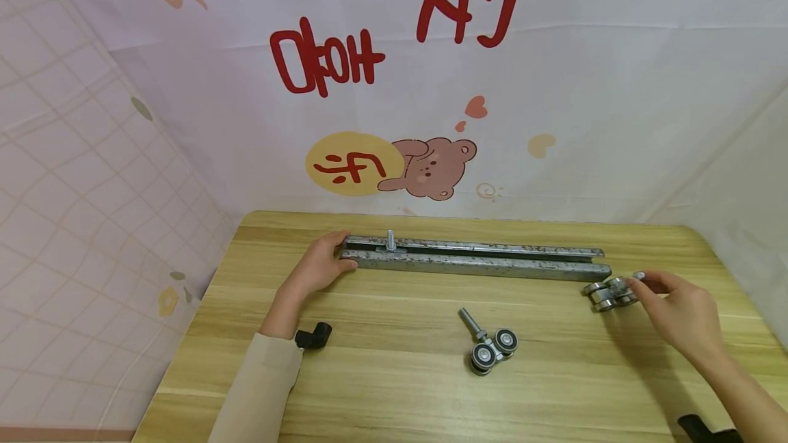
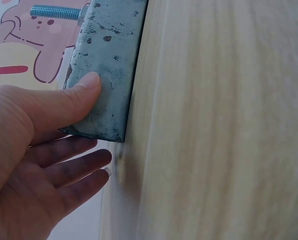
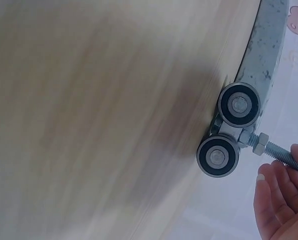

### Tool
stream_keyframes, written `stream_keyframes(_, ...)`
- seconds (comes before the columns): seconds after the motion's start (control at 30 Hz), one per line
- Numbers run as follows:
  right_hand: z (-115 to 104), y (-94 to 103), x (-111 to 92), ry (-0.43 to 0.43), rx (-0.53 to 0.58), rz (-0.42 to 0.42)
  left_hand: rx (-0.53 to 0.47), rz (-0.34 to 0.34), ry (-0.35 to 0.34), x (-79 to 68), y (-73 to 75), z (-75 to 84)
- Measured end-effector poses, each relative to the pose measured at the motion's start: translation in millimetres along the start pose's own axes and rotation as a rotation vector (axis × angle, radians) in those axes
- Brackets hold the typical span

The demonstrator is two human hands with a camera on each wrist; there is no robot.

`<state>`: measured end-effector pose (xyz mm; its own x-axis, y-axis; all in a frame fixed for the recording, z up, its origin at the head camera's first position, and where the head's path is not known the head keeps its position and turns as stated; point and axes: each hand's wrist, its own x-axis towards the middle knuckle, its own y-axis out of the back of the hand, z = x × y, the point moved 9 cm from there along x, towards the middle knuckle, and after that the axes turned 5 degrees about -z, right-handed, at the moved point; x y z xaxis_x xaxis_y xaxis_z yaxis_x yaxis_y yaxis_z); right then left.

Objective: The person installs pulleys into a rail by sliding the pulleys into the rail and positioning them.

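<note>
A long grey metal channel rail (image 1: pixel 474 266) with a slot along its top lies across the back of the table. My left hand (image 1: pixel 317 265) grips its left end, with the thumb on the near wall in the left wrist view. An upright threaded bolt (image 1: pixel 390 240) sticks out of the slot close to that hand. By the rail's right end, my right hand (image 1: pixel 683 310) pinches the threaded stem of a roller trolley (image 3: pixel 228 130) between thumb and fingers. The trolley's wheels are just in front of the rail end. A second roller trolley (image 1: pixel 486 351) lies on the table, stem pointing back-left.
The wooden table (image 1: pixel 382 388) backs onto a white printed cloth (image 1: pixel 591 87) that hangs as a wall. Black wrist-worn pieces show at the left wrist (image 1: pixel 314 336) and near the right forearm (image 1: pixel 702 427).
</note>
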<state>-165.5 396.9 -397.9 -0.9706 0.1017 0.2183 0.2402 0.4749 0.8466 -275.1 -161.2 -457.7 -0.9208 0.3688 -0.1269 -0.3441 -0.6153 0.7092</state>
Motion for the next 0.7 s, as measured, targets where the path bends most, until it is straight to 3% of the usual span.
stream_keyframes(0.37,15.9,8.9,2.7,-0.003,-0.001,0.039,0.014,0.002,0.006,0.5,-1.0,0.8)
stream_keyframes(0.7,29.8,7.4,7.5,-0.071,-0.046,-0.037,0.006,0.006,0.012,0.4,-1.0,-1.1)
